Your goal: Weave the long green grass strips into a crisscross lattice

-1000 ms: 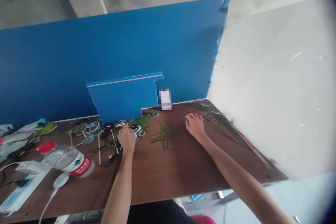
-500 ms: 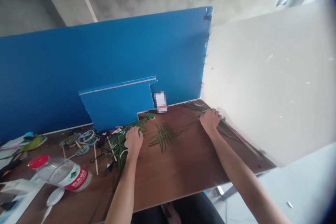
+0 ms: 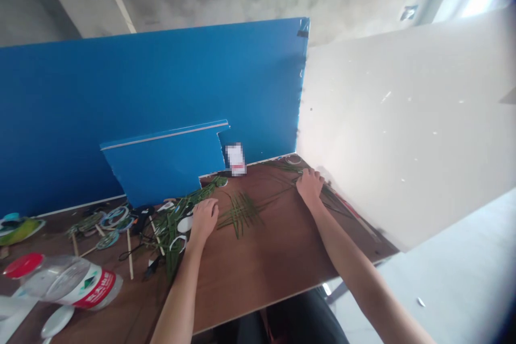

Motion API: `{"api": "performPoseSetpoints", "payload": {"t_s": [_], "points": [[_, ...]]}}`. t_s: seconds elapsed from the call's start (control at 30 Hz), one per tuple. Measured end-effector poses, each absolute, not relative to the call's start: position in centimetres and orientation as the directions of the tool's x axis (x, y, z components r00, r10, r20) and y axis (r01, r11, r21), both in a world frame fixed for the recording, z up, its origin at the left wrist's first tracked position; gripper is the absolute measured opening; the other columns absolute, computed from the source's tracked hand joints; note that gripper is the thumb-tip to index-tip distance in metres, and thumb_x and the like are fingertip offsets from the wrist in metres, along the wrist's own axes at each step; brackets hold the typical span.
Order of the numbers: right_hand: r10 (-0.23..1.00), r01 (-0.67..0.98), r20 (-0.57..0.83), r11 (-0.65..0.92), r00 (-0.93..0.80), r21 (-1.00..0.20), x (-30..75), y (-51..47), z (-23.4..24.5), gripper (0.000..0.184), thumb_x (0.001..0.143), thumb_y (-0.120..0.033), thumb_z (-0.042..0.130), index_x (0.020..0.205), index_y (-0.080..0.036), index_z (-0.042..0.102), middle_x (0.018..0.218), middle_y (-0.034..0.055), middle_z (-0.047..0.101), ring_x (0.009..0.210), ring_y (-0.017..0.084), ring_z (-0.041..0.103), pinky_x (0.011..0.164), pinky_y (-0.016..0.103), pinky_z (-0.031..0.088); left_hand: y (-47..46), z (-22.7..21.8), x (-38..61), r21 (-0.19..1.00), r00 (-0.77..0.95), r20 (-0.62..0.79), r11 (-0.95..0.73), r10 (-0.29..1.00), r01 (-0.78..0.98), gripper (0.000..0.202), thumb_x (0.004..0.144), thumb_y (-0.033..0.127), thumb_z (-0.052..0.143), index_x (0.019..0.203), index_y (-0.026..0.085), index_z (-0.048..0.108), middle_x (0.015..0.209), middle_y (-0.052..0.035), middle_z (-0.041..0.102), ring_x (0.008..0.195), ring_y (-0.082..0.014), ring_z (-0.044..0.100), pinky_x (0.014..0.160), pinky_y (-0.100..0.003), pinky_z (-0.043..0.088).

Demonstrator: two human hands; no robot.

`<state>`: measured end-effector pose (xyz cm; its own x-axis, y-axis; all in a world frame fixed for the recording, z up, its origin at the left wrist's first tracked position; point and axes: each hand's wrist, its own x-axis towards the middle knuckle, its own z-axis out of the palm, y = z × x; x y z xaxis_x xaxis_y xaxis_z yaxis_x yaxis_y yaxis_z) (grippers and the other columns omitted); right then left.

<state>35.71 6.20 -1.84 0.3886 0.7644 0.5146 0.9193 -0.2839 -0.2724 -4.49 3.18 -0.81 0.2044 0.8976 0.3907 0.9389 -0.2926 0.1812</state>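
Crisscrossed leaf strips point(image 3: 241, 209) lie on the bench point(image 3: 258, 274) between left hand point(image 3: 205, 216) and right hand point(image 3: 309, 186), fingers curled, any pinch impossible to tell, the right apparently sorting loose leaves point(image 3: 287, 167), calling for gentle separating.

The person's left hand point(image 3: 205, 217) and right hand point(image 3: 310, 185) are bare, as are the left forearm point(image 3: 183, 279) and right forearm point(image 3: 350, 269), slim and thickening away from the wrist. Plain black clothing point(image 3: 308, 317) covers the lap.
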Motion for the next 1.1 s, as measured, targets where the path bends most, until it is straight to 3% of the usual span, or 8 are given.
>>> {"api": "performPoseSetpoints", "payload": {"t_s": [0.13,0.37,0.57,0.77,0.97,1.1], "points": [[0.851,0.955,0.452,-0.172,0.266,-0.240,35.2,8.2,-1.6,0.036,0.088,-0.019,0.041,0.116,-0.015,0.064,0.118,0.0198,0.059,0.111,0.034,0.048,0.090,0.047,0.034,3.1,-0.9,-4.3,0.180,0.227,0.420,-0.326,0.879,0.928,0.028,0.092,0.021,0.044,0.111,0.021,0.065,0.116,-0.0087,0.068,0.111,-0.0240,0.059,0.099,-0.038,0.041],[0.885,0.951,0.360,-0.238,0.296,-0.198,36.5,12.6,-1.9,0.041,0.086,-0.014,0.042,0.119,-0.015,0.066,0.124,0.0198,0.057,0.117,0.034,0.046,0.092,0.046,0.035,3.0,-1.6,-4.2,0.196,0.237,0.433,-0.347,0.870,0.917,0.025,0.091,0.019,0.046,0.105,0.021,0.067,0.111,-0.0075,0.069,0.107,-0.0230,0.060,0.096,-0.038,0.041],[0.890,0.966,0.379,-0.210,0.252,-0.150,37.3,13.3,-2.3,0.043,0.083,-0.012,0.042,0.116,-0.015,0.069,0.119,0.0209,0.061,0.116,0.035,0.047,0.090,0.047,0.034,3.1,-1.8,-4.2,0.216,0.225,0.436,-0.344,0.871,0.914,0.025,0.092,0.018,0.045,0.106,0.022,0.066,0.111,-0.0069,0.069,0.108,-0.0224,0.059,0.096,-0.038,0.040],[0.860,0.969,0.451,-0.182,0.240,-0.167,37.1,12.7,-1.9,0.039,0.093,-0.019,0.034,0.112,-0.015,0.068,0.113,0.0172,0.064,0.109,0.032,0.050,0.088,0.043,0.032,3.0,-1.7,-4.2,0.229,0.223,0.422,-0.341,0.879,0.912,0.024,0.093,0.018,0.044,0.105,0.021,0.065,0.111,-0.0065,0.069,0.108,-0.0221,0.059,0.096,-0.037,0.040],[0.823,0.979,0.561,0.037,0.083,-0.200,36.1,12.5,0.9,0.038,0.099,-0.025,0.029,0.114,-0.017,0.064,0.116,0.0126,0.065,0.109,0.027,0.049,0.091,0.037,0.028,2.9,-1.4,-4.0,0.226,0.235,0.433,-0.357,0.870,0.907,0.024,0.093,0.018,0.044,0.104,0.021,0.066,0.110,-0.0068,0.069,0.107,-0.0224,0.060,0.095,-0.038,0.040],[0.774,0.963,0.631,0.211,-0.060,-0.167,34.1,12.3,2.1,0.038,0.101,-0.026,0.030,0.113,-0.018,0.065,0.108,0.0113,0.068,0.104,0.025,0.053,0.092,0.036,0.029,2.8,-1.3,-3.9,0.242,0.224,0.466,-0.367,0.856,0.898,0.028,0.096,0.022,0.041,0.116,0.021,0.062,0.112,-0.0078,0.069,0.107,-0.0226,0.060,0.096,-0.039,0.040]]}}
